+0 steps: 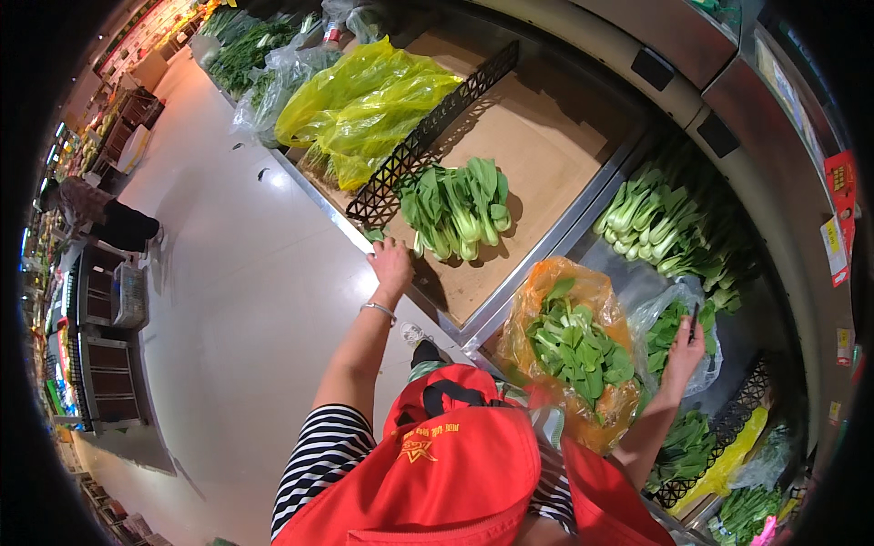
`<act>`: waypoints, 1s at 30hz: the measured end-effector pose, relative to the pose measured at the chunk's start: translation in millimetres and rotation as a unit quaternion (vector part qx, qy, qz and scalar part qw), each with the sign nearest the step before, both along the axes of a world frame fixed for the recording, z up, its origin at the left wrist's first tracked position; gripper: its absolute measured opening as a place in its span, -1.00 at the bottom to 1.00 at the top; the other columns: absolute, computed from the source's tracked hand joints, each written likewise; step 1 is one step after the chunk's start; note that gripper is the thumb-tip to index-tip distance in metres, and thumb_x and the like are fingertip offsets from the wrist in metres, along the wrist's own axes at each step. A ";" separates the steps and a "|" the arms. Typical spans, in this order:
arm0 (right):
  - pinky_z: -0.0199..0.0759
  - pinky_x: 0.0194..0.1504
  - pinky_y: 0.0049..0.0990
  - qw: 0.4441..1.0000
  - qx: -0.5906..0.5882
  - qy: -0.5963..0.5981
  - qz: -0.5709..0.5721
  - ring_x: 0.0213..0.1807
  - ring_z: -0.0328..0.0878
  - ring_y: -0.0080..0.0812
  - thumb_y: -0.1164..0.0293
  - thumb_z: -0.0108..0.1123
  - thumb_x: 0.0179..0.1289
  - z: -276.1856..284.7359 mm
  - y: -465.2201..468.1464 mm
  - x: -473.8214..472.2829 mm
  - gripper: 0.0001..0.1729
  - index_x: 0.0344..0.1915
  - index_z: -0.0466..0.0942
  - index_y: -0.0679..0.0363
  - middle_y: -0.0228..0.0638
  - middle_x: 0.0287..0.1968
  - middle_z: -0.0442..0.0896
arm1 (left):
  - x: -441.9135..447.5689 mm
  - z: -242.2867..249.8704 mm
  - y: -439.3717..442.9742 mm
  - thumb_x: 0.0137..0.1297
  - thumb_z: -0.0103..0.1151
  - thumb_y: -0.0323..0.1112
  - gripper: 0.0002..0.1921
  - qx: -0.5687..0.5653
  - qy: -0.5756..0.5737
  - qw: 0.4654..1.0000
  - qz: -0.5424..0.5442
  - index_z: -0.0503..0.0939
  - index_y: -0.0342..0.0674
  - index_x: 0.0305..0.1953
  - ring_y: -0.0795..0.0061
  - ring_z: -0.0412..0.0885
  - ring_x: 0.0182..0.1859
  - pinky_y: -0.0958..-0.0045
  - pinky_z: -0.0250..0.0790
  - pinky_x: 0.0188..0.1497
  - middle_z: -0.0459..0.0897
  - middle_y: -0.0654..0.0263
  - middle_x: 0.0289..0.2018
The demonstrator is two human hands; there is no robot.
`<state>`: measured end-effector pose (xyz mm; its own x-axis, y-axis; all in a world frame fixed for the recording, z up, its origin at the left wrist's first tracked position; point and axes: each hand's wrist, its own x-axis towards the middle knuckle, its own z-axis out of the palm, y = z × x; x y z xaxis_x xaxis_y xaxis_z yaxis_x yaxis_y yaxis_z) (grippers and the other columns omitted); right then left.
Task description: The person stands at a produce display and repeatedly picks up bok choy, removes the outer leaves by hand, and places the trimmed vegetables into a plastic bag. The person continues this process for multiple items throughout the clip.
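Note:
My left hand (392, 265), with a bangle at the wrist, is at the front metal edge of the display shelf. Its fingertips are close to a loose green leaf (375, 235); whether they grip it is not plain. Just beyond, a row of bok choy (459, 211) lies on the brown board (546, 136). My right hand (683, 351) holds a thin dark tool (694, 322), perhaps a knife, above a clear plastic bag (707, 368) of leafy greens. Between my arms, an orange plastic bag (522, 321) stands open with loose bok choy leaves (580, 345) inside.
A black lattice divider (437, 133) separates the board from a yellow plastic bag (369, 95). More bok choy (649, 218) is piled at the right. Another lattice divider (730, 423) stands lower right. On the left, across the floor (239, 307), a person (102, 215) bends by a crate (128, 293).

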<state>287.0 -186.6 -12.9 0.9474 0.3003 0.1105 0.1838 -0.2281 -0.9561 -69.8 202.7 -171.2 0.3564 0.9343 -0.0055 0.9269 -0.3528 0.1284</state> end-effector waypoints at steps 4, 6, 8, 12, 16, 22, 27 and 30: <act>-0.08 -0.56 -0.70 0.999 -0.038 -0.007 0.030 -0.56 0.10 -0.78 0.35 0.08 0.29 6.0 24.0 -18.4 -0.83 -0.25 0.52 0.22 -0.66 -0.56 0.27 | -7.0 -15.8 24.9 0.13 -0.02 -0.35 -0.77 0.048 0.044 0.997 -0.032 0.57 -0.04 -0.18 0.19 0.29 0.09 0.01 0.11 0.06 0.43 0.29 0.00; -0.07 -0.56 -0.68 0.998 -0.048 0.007 0.034 -0.56 0.08 -0.78 0.36 0.08 0.28 6.0 34.9 -26.2 -0.83 -0.27 0.52 0.23 -0.66 -0.56 0.28 | -6.5 -19.2 30.0 0.14 -0.03 -0.33 -0.77 0.019 0.029 0.999 -0.033 0.57 -0.02 -0.18 0.20 0.29 0.10 0.00 0.10 0.07 0.43 0.30 0.04; -0.08 -0.56 -0.68 0.997 -0.041 0.016 0.066 -0.57 0.07 -0.78 0.36 0.09 0.28 9.1 41.8 -32.8 -0.84 -0.28 0.51 0.23 -0.66 -0.57 0.28 | -6.4 -16.2 29.6 0.14 0.02 -0.32 -0.79 0.018 0.020 0.999 -0.028 0.58 -0.02 -0.18 0.22 0.29 0.13 -0.01 0.09 0.08 0.48 0.31 0.01; -0.11 -0.59 -0.68 0.994 -0.037 0.013 0.098 -0.60 0.06 -0.79 0.37 0.08 0.28 19.9 55.1 -47.0 -0.85 -0.31 0.51 0.21 -0.68 -0.61 0.25 | -9.1 13.8 10.5 0.19 0.10 -0.34 -0.85 0.022 -0.158 0.986 -0.043 0.56 -0.14 -0.20 0.29 0.45 0.03 0.08 0.17 0.07 0.62 0.32 -0.28; -0.07 -0.60 -0.71 0.987 -0.041 0.060 0.144 -0.61 0.08 -0.80 0.36 0.04 0.30 27.2 77.1 -74.1 -0.82 -0.25 0.53 0.22 -0.67 -0.62 0.26 | -9.3 65.1 -35.4 0.33 0.00 -0.30 -0.81 -0.387 -0.555 0.733 -0.074 0.50 -0.27 -0.16 0.48 0.56 -0.25 0.43 0.40 -0.17 0.61 0.32 -0.36; 0.20 -0.45 -0.73 0.950 0.002 0.009 0.314 -0.49 0.30 -0.76 0.49 0.12 0.20 21.5 117.5 -140.3 -0.83 -0.20 0.52 0.29 -0.58 -0.47 0.45 | 32.6 122.8 -124.1 0.35 -0.02 -0.30 -0.79 -0.604 -0.610 0.503 -0.096 0.47 -0.27 -0.10 0.61 0.55 -0.33 0.58 0.41 -0.23 0.58 0.35 -0.37; 0.14 -0.47 -0.73 0.939 -0.007 0.001 0.343 -0.50 0.22 -0.76 0.57 0.21 0.07 24.1 115.0 -164.2 -0.75 -0.19 0.52 0.31 -0.59 -0.51 0.36 | 63.5 141.7 -169.9 0.31 0.07 -0.32 -0.70 -0.519 -0.563 0.605 -0.218 0.46 -0.34 0.00 0.69 0.47 -0.34 0.65 0.34 -0.22 0.55 0.39 -0.32; 0.19 -0.44 -0.67 0.939 0.002 -0.041 0.343 -0.47 0.28 -0.66 0.55 0.20 0.08 26.8 106.0 -160.5 -0.78 -0.21 0.53 0.30 -0.49 -0.47 0.40 | 65.3 148.9 -183.9 0.31 0.06 -0.32 -0.66 -0.462 -0.513 0.674 -0.264 0.42 -0.29 0.07 0.67 0.45 -0.35 0.62 0.31 -0.29 0.55 0.35 -0.27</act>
